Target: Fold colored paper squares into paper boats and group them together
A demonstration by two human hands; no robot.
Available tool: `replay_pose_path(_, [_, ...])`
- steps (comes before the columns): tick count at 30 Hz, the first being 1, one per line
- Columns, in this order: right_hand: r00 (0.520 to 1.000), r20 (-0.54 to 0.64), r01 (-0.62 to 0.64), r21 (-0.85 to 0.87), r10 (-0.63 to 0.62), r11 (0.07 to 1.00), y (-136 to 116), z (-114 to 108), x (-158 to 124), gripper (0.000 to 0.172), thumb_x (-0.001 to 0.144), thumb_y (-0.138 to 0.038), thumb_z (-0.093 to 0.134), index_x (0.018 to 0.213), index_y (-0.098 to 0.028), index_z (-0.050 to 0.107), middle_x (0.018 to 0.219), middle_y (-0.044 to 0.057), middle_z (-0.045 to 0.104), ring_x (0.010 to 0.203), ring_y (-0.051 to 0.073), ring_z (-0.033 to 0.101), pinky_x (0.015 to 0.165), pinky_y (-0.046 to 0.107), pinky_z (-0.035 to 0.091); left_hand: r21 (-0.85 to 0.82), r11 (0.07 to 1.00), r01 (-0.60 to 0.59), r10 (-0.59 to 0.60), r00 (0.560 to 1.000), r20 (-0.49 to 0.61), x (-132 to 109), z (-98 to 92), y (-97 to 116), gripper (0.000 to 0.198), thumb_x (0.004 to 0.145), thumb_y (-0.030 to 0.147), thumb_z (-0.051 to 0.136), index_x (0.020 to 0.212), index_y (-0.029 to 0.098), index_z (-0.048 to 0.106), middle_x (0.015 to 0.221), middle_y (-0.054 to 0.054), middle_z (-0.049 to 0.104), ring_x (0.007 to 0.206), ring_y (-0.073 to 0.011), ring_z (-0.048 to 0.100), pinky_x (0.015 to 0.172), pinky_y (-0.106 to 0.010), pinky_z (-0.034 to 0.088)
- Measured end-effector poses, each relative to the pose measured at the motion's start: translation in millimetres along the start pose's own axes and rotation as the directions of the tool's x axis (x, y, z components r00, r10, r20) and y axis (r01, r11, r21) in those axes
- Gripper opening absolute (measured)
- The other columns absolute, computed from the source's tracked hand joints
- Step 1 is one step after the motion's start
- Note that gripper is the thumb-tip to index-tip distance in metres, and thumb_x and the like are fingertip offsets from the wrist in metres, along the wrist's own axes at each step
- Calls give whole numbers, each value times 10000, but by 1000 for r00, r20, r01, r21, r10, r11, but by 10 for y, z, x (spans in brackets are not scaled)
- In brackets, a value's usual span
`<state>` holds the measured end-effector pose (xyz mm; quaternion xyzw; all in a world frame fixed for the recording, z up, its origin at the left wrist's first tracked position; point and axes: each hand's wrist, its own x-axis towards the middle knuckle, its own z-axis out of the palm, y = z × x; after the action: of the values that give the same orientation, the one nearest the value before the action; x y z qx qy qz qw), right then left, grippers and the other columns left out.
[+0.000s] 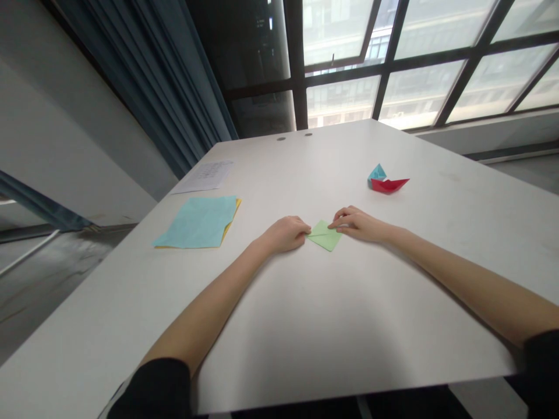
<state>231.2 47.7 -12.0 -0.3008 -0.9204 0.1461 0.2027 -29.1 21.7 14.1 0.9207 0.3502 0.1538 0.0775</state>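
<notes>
A small folded green paper [325,237] lies flat on the white table [305,326], shaped like a diamond. My left hand [286,233] is curled, its fingertips pinching the paper's left corner. My right hand [358,224] rests on the paper's right corner, fingers bent and pressing it down. Both forearms stretch out from dark sleeves at the near edge.
A stack of light blue sheets [198,221] over a yellow one lies at the left. Behind it is a white printed page [205,176]. A red paper boat [388,185] and a small blue folded piece [377,172] sit at the far right. Curtains and windows stand behind.
</notes>
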Motion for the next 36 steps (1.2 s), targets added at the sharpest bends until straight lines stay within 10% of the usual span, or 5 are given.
replay_pose_path(7, [1000, 5, -7, -11, 7, 1000, 28, 20, 0, 293, 853, -319, 463, 1053, -224, 655, 977, 102, 583, 893, 205, 530, 845, 385, 404, -266, 960, 91, -84, 996, 38, -10, -32, 39, 571, 676, 103, 523, 1233, 182, 427, 1014, -48, 633, 836, -138, 583, 771, -258, 454])
replay_pose_path(20, [1000, -14, 11, 45, -11, 999, -109, -21, 53, 272, 828, -246, 464, 1021, -226, 655, 1000, 91, 601, 940, 212, 545, 873, 400, 410, -57, 998, -9, 2, 993, -118, -21, 31, 48, 212, 795, 131, 487, 952, 190, 618, 959, -63, 609, 925, -173, 546, 830, -307, 441])
replay_pose_path(26, [989, -71, -101, 318, 129, 943, -232, -49, 73, 305, 771, -204, 480, 1040, -212, 625, 1042, 57, 639, 960, 200, 569, 826, 351, 449, -278, 949, 151, -235, 923, -303, 12, 31, 41, 117, 798, 222, 536, 836, 181, 639, 850, -35, 658, 813, -154, 582, 750, -289, 453])
replay_pose_path(36, [918, -173, -263, 407, 356, 875, -246, -47, 141, 336, 740, -441, 560, 878, -146, 642, 625, 8, 629, 566, 131, 535, 568, 264, 414, -696, 647, 312, -551, 822, -143, 91, 169, 3, 294, 687, 351, 633, 879, 128, 625, 662, -7, 619, 572, -106, 541, 528, -209, 401])
